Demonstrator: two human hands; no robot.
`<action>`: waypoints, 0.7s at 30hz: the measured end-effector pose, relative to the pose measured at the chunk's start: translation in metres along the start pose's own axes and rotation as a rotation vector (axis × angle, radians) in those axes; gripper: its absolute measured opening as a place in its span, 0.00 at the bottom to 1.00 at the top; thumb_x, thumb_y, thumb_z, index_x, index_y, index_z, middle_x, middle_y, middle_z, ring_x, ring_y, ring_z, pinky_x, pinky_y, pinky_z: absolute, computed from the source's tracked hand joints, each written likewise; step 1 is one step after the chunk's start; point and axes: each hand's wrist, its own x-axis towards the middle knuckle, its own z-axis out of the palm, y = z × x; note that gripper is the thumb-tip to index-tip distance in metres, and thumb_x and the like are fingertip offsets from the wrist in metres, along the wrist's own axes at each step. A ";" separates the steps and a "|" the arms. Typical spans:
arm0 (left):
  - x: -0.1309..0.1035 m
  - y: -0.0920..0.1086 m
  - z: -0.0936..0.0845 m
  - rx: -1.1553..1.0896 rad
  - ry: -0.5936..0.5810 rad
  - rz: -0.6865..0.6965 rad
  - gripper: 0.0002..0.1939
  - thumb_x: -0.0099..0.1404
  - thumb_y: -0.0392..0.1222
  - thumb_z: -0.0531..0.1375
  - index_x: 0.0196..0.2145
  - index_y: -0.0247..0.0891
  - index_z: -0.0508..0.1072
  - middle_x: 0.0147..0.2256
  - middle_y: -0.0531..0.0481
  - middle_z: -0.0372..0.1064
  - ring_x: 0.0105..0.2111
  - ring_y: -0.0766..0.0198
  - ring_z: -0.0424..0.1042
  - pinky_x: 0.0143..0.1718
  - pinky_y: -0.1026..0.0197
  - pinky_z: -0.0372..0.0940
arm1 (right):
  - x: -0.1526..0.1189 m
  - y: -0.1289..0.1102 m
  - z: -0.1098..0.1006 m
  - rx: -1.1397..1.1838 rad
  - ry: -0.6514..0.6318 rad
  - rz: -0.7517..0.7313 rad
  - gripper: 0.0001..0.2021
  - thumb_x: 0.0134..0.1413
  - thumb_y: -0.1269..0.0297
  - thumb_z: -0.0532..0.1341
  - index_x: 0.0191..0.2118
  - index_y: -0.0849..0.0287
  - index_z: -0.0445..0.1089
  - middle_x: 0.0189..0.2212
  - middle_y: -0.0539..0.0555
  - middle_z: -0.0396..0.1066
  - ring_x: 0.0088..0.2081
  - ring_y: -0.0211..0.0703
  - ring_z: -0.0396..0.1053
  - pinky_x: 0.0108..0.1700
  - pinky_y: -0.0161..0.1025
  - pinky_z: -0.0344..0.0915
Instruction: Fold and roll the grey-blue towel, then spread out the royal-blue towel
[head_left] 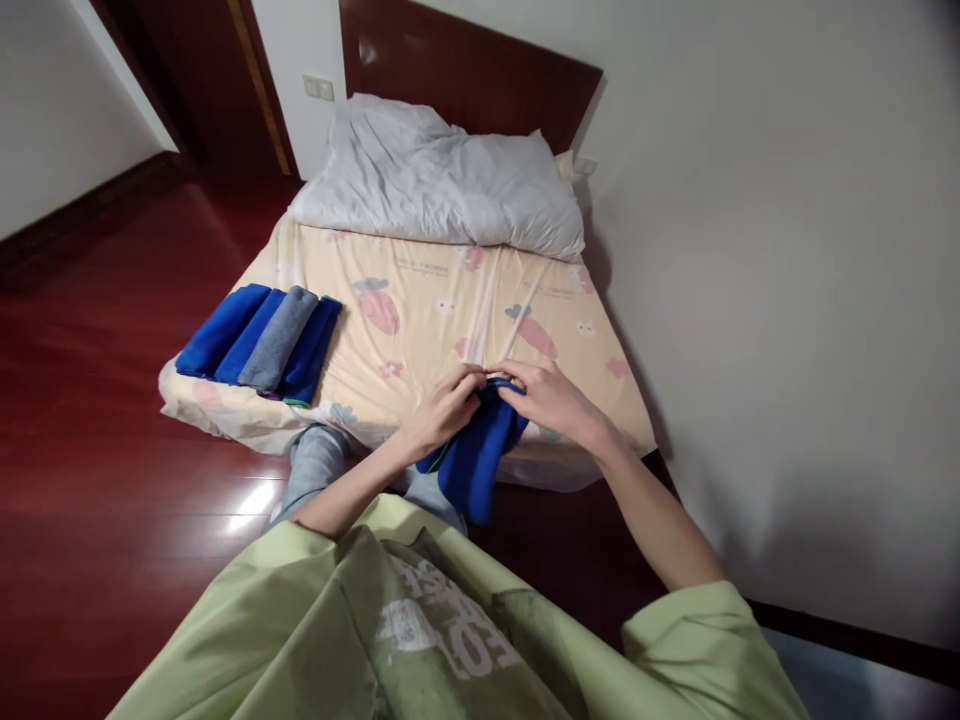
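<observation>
A blue towel (474,450) hangs down in folds between my two hands, over the near edge of the bed. My left hand (448,405) pinches its upper left part, and my right hand (538,392) grips the upper right part, with the fingertips of both hands close together. A green edge shows on the towel's left side. To the left on the bed lies a row of folded towels: a blue towel (223,332) at the far left, another blue one (250,335), a grey towel (279,338) and a dark blue towel (313,350) with green trim.
The bed (420,340) has a pale yellow sheet printed with carrots. A grey-white quilt (450,190) lies bunched near the dark wooden headboard (465,65). A white wall (787,300) stands close on the right; reddish wooden floor (112,400) spreads out to the left.
</observation>
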 end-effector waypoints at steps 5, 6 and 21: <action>-0.013 -0.031 -0.006 0.099 0.054 -0.206 0.16 0.60 0.28 0.56 0.45 0.38 0.69 0.45 0.45 0.66 0.44 0.60 0.70 0.47 0.59 0.70 | -0.013 -0.005 -0.039 -0.152 0.310 0.042 0.09 0.63 0.66 0.61 0.43 0.58 0.79 0.36 0.53 0.79 0.36 0.41 0.75 0.42 0.35 0.70; -0.020 -0.040 -0.009 0.122 0.014 -0.236 0.14 0.60 0.29 0.56 0.44 0.38 0.70 0.44 0.45 0.67 0.42 0.60 0.70 0.46 0.59 0.69 | -0.018 -0.003 -0.047 -0.177 0.364 0.064 0.09 0.63 0.65 0.62 0.42 0.58 0.79 0.33 0.53 0.78 0.33 0.39 0.74 0.39 0.35 0.69; -0.002 -0.103 -0.150 0.177 -0.117 -0.259 0.17 0.60 0.38 0.54 0.43 0.35 0.78 0.40 0.47 0.77 0.42 0.57 0.76 0.49 0.55 0.71 | -0.086 0.083 -0.090 -0.164 0.568 0.421 0.18 0.55 0.48 0.68 0.32 0.60 0.75 0.26 0.53 0.74 0.27 0.39 0.70 0.30 0.34 0.66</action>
